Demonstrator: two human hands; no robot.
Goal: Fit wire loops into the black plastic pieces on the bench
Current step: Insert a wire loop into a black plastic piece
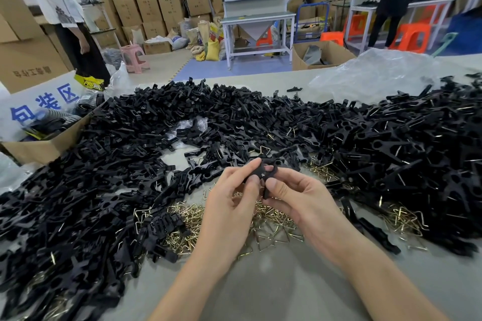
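Both hands are up over the bench [273, 281], left hand [232, 203] and right hand [300, 198] pinching the same black plastic piece [264, 173] between fingertips. Right under them sits a heap of brassy wire loops [271, 224]. Black pieces [130, 164] are piled everywhere, left, back and right. Cardboard box [44, 146] at the left edge, crumpled clear plastic sheet [378, 73] further back.

The grey bench [287, 284] is heaped with black plastic pieces [117, 164] from eight o'clock round to three. Gold wire loops [271, 229] lie in the middle. A clear plastic bag [378, 78] sits at one o'clock, a cardboard box [44, 148] at ten.
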